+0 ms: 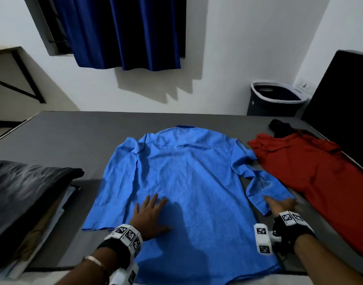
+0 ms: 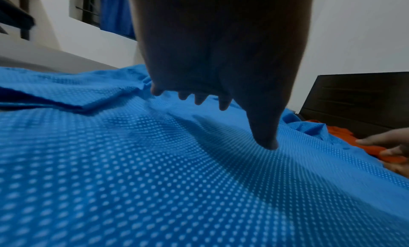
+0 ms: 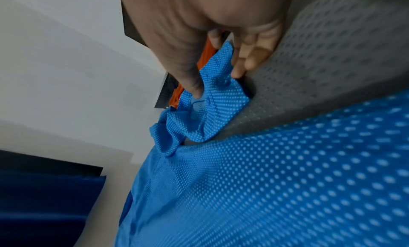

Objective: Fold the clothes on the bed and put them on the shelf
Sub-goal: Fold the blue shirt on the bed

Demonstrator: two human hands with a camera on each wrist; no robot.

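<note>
A blue dotted shirt [image 1: 186,171] lies spread out, back up, on the grey bed [image 1: 73,136]. My left hand [image 1: 151,204] rests flat on its lower left part with the fingers spread; the left wrist view shows the palm [image 2: 221,58] pressing the fabric [image 2: 155,163]. My right hand [image 1: 279,204] pinches the cuff of the right sleeve [image 1: 265,188], which is bent back beside the shirt body. In the right wrist view the thumb sits on top of the cuff [image 3: 212,114] and the fingers [image 3: 250,58] curl under it, just above the bed [image 3: 332,58].
A red garment [image 1: 312,171] lies right of the shirt, with a black one [image 1: 279,128] behind it. A stack of folded clothes [image 1: 26,202] sits on the bed's left. A laundry basket [image 1: 275,97] and a dark headboard [image 1: 345,103] stand at the back right.
</note>
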